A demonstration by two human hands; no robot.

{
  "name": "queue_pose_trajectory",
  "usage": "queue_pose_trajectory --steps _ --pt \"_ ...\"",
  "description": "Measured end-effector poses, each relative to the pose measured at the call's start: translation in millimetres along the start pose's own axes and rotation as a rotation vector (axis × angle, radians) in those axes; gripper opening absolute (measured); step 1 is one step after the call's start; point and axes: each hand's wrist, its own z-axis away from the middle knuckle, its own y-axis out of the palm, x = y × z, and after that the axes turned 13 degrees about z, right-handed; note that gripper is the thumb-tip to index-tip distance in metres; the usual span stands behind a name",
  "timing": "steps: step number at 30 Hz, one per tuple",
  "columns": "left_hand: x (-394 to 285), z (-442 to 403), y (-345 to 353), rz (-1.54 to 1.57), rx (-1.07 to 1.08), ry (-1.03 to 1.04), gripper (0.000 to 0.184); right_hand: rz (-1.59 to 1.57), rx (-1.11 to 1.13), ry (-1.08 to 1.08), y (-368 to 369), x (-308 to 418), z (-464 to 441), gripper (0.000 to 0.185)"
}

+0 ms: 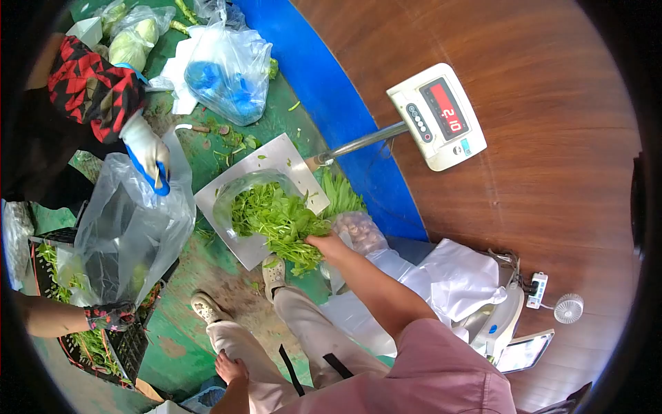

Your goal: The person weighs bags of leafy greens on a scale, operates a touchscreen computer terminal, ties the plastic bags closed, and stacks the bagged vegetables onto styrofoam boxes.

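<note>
My right hand (323, 247) is closed on a bunch of leafy greens (289, 221), gripped at its near right side. The greens lie on a clear plastic bag (222, 207) spread over the metal pan of a floor scale (283, 150), and some stems hang past the pan's edge. My left hand (232, 367) hangs beside my left thigh, with its fingers apart and nothing in it. On the scale's post, the display (445, 107) shows red digits.
To the left, a co-worker's gloved hands (148, 148) hold a large clear bag (138, 221) above a black crate (124, 352) of greens. Bagged vegetables (134, 45) and a bag with blue contents (231, 76) lie at the top. White plastic bags (455, 276) sit at right.
</note>
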Motion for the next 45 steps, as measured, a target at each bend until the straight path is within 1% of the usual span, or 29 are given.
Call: queue_pose_trajectory --steps 4,7,8,9,10,11,12,13,14,17,18,20,21,22,23,24,25,26,27,28,29,32,35,37,39,41,43,44,45 --pt "1 -6 -12 0.004 0.033 -0.011 0.049 -0.01 0.032 -0.132 -2 2 21 0.038" --pt "-4 -13 -23 0.072 0.105 -0.022 0.049 0.209 -0.048 -0.18 0 22 57 0.041" --pt "1 -11 -30 0.089 0.126 -0.055 0.049 0.342 -0.102 -0.123 2 35 78 0.043" --pt "9 -9 -28 0.178 0.079 -0.006 0.048 0.474 -0.124 -0.065 6 50 99 0.045" --pt "-3 -4 -40 0.118 0.078 -0.082 0.048 0.402 -0.119 -0.151 9 52 110 0.046" --pt "2 -8 -42 0.054 0.16 -0.117 0.047 0.347 -0.03 -0.123 18 69 127 0.043" --pt "1 -11 -48 0.084 0.208 -0.171 0.049 0.178 0.051 -0.144 37 95 151 0.037" --pt "11 -7 -38 0.027 0.092 -0.097 0.051 0.08 0.182 -0.292 43 94 153 0.037" --pt "13 -7 -40 -0.002 0.089 -0.07 0.051 -0.033 0.22 -0.264 64 111 170 0.043" --pt "24 -6 -40 0.059 0.059 -0.041 0.049 0.001 0.28 -0.281 108 134 190 0.047" --pt "26 -6 -41 0.07 0.039 -0.037 0.047 0.041 0.313 -0.338 117 119 179 0.047" --pt "33 -4 -43 0.081 0.018 -0.044 0.047 -0.021 0.483 -0.202 160 139 178 0.041" --pt "36 -5 -39 0.092 0.018 -0.028 0.047 -0.015 0.46 0.026 194 154 174 0.035" --pt "44 -7 -34 0.112 0.081 -0.038 0.049 -0.152 0.616 0.173 220 157 161 0.032" --pt "37 -7 -40 0.146 0.114 -0.087 0.05 -0.185 0.701 0.159 245 137 131 0.034" --pt "40 -5 -36 0.192 0.077 -0.059 0.052 0.086 0.384 0.267 274 133 115 0.029" --pt "28 -1 -47 0.202 0.109 -0.071 0.052 -0.208 0.585 0.281 299 94 69 0.032" --pt "30 -1 -41 0.154 0.068 -0.042 0.051 -0.17 0.498 0.364 309 105 72 0.031" --pt "38 0 -31 0.174 0.063 -0.052 0.05 -0.099 0.34 0.399 329 90 54 0.034" --pt "32 1 -33 0.159 0.076 -0.052 0.05 -0.033 0.29 0.358 338 82 44 0.039" --pt "29 2 -39 0.14 0.085 -0.062 0.049 0.032 0.25 0.324 341 78 36 0.044" --pt "33 0 -31 0.126 0.118 -0.069 0.046 0.017 0.465 0.217 340 80 29 0.056" --pt "36 -1 -21 0.089 0.133 -0.086 0.043 0.46 0.341 -0.241 316 93 83 0.061" --pt "32 0 -16 0.045 0.144 -0.044 0.042 0.752 0.204 -0.815 291 93 122 0.053" --pt "29 -2 -11 0.029 0.159 -0.062 0.042 0.346 0.528 -0.726 252 124 149 0.034" --pt "20 -2 -10 0.009 0.191 -0.072 0.041 0.066 0.463 -0.623 222 112 133 0.019" --pt "11 -5 -11 -0.006 0.21 -0.084 0.04 -0.151 0.221 -0.311 188 97 94 0.011" --pt "16 -6 -1 -0.013 0.186 -0.052 0.039 -0.13 0.085 -0.348 172 73 51 0.009" --pt "14 -8 1 -0.019 0.193 -0.05 0.039 -0.128 0.007 -0.291 155 48 6 0.013"
